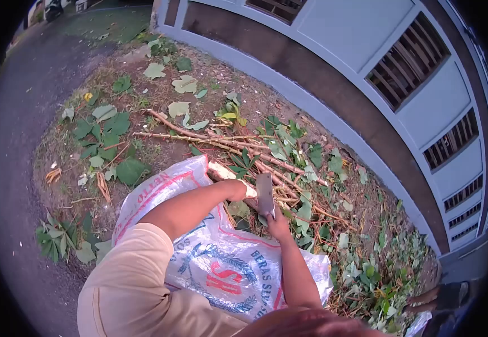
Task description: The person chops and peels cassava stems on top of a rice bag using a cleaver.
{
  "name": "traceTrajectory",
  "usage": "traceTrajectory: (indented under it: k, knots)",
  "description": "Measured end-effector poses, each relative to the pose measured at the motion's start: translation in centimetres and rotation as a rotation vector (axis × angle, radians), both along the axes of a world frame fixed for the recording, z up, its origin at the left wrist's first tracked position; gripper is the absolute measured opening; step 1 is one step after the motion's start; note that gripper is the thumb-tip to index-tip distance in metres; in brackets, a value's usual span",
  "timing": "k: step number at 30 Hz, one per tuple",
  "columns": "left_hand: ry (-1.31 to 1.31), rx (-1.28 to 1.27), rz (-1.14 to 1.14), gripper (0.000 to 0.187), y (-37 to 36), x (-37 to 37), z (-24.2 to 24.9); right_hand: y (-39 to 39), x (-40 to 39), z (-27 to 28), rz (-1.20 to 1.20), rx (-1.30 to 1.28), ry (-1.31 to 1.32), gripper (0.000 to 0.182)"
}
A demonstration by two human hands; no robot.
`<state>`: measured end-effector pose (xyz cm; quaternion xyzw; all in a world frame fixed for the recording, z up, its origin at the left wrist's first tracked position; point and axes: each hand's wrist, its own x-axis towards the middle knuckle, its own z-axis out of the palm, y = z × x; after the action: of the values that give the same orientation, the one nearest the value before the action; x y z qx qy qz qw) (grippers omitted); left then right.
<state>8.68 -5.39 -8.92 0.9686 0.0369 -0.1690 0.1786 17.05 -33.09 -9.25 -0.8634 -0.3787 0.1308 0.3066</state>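
My right hand [278,224] is closed around the handle of a cleaver [265,194], whose broad grey blade stands up in front of the knuckles. Just left of the blade, my left hand [236,190] is closed on a pale woody piece [250,192]; its fingers are partly hidden. A thick pale log [220,171] lies right beyond that hand. Long cut branches [238,143] are piled ahead of both hands. Under my forearms spreads a white woven rice sack [199,275] with red and blue print.
Large green leaves [117,126] and plant scraps [362,269] litter the soil. A pale blue wall [334,50] with barred windows runs along the right. Asphalt [14,185] borders the left. At the lower right, part of another person [452,295] shows.
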Motion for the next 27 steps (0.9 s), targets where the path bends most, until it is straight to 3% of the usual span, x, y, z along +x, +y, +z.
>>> traceTrajectory:
  k: [1, 4, 5, 6, 7, 10, 15, 19, 23, 26, 27]
  knots:
    - [0.048, 0.043, -0.05, 0.026, 0.2, 0.9, -1.1, -0.6, 0.3, -0.8, -0.039, -0.005, 0.102, 0.032]
    - [0.018, -0.016, 0.013, 0.027, -0.3, -0.8, 3.0, -0.3, -0.9, -0.9, -0.176, 0.119, 0.387, 0.028]
    - [0.045, -0.012, 0.006, 0.035, -0.3, 0.0, 2.5, -1.0, -0.9, -1.3, -0.152, 0.08, 0.37, 0.028]
    - [0.013, -0.021, 0.043, 0.037, -0.7, 1.4, 0.4, -1.4, 0.0, -2.0, -0.084, -0.015, 0.13, 0.029]
    - [0.093, -0.096, 0.102, 0.037, -0.6, 0.7, 2.3, -1.2, 0.5, -2.0, -0.018, -0.101, -0.106, 0.031]
    - [0.009, -0.133, 0.104, 0.035, -1.3, -0.9, 3.4, 0.0, -1.4, 1.2, 0.058, -0.302, -0.254, 0.036]
    - [-0.126, -0.073, 0.071, 0.033, -1.4, -1.8, 4.7, 2.7, -4.3, 4.8, 0.05, -0.232, -0.295, 0.034]
    - [-0.091, -0.085, 0.009, 0.033, -0.4, -3.6, 6.9, 3.6, -5.3, 6.7, 0.021, -0.363, -0.249, 0.038]
    - [-0.073, -0.117, 0.048, 0.033, -0.5, -1.0, 3.7, 2.4, -3.8, 6.2, 0.135, -0.376, -0.268, 0.043]
    - [0.017, -0.077, 0.055, 0.028, -0.2, 0.8, 1.8, 2.0, -2.7, 6.4, 0.07, -0.425, -0.064, 0.058]
    - [-0.007, -0.051, -0.001, 0.027, 0.1, -0.3, 3.3, 1.2, -1.9, 5.2, 0.107, -0.4, -0.145, 0.061]
